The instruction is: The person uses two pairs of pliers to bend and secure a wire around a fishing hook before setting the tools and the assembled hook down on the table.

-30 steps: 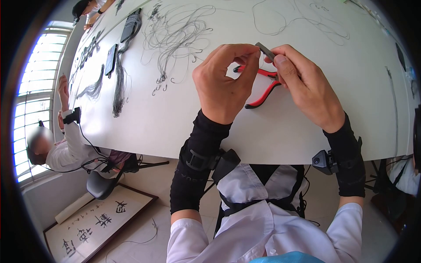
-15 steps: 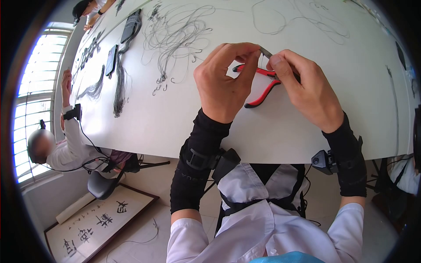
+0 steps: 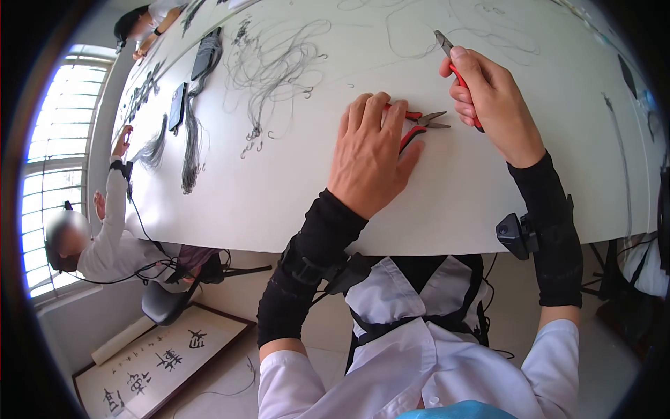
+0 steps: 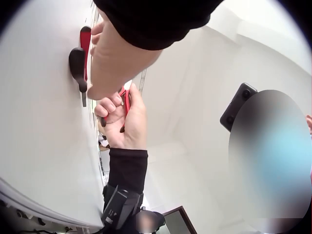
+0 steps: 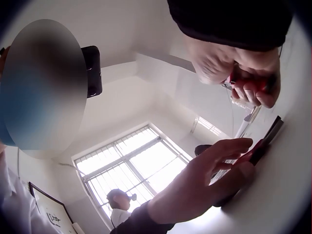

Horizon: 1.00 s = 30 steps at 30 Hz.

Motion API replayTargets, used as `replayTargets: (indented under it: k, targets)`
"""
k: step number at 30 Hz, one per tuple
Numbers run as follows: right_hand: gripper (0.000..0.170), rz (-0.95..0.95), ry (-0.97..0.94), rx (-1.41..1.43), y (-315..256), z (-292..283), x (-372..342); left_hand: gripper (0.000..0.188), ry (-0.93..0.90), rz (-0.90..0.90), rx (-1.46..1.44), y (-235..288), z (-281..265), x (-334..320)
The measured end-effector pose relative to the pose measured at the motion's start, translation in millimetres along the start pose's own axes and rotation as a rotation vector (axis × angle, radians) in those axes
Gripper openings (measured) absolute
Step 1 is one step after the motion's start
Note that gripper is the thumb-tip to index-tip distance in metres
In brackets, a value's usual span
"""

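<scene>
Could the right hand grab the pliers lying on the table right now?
Probably not easily: the right hand grips another red-handled tool, and the left hand partly covers the pliers.

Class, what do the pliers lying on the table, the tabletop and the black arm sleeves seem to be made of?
Pliers: the jaws look like metal, grey and dully shiny; the thick red-and-black handles, plastic or rubber.
Tabletop: perhaps laminate, being smooth, white and softly reflective.
Sleeves: matt fabric, judging by the wrinkles.

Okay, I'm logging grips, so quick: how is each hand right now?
Left hand: open, fingers loosely over the pliers on the table.
Right hand: closed, holding a red-handled tool.
</scene>
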State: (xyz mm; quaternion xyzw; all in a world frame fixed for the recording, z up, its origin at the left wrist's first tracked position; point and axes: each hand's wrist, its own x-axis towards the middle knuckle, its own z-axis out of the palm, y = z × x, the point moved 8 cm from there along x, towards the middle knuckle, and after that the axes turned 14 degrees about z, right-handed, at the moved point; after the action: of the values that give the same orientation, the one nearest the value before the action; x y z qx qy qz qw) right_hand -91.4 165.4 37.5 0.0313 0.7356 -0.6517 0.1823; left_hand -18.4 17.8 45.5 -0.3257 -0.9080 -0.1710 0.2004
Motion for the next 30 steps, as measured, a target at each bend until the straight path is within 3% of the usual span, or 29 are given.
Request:
replayTargets:
  k: [2,8,11,14,15,18,24,30]
  targets:
    - [0.039,-0.004,-0.004,0.034,-0.5,0.2,1.2,0.04,-0.081,0.029,0.033,-2.5,5.3,1.8]
    - [0.041,-0.014,-0.018,0.116,-2.9,-4.0,2.2,0.027,0.068,-0.004,-0.053,-12.6,-1.9,5.9]
    - [0.04,-0.018,-0.027,0.13,-5.0,-6.7,0.6,0.027,0.174,-0.178,-0.285,-17.7,-12.3,9.8]
    - [0.039,-0.039,-0.032,0.144,-8.6,-6.7,-0.7,0.042,0.122,-0.425,-0.841,-21.7,8.1,13.7]
    - [0.04,-0.049,-0.029,0.149,-10.1,-6.6,-1.1,0.051,0.105,-0.465,-0.926,-23.1,17.0,16.1]
    - [0.039,-0.04,-0.012,0.142,-9.7,-9.1,-0.8,0.045,0.247,-0.471,-1.084,-26.5,29.7,26.3]
    - [0.041,-0.044,0.003,0.158,-6.5,-10.9,3.9,0.048,0.208,-0.535,-1.151,-29.7,37.8,36.0]
    - [0.041,-0.017,0.022,0.149,-0.1,-6.8,6.3,0.05,0.338,-0.605,-1.248,-23.8,43.6,37.3]
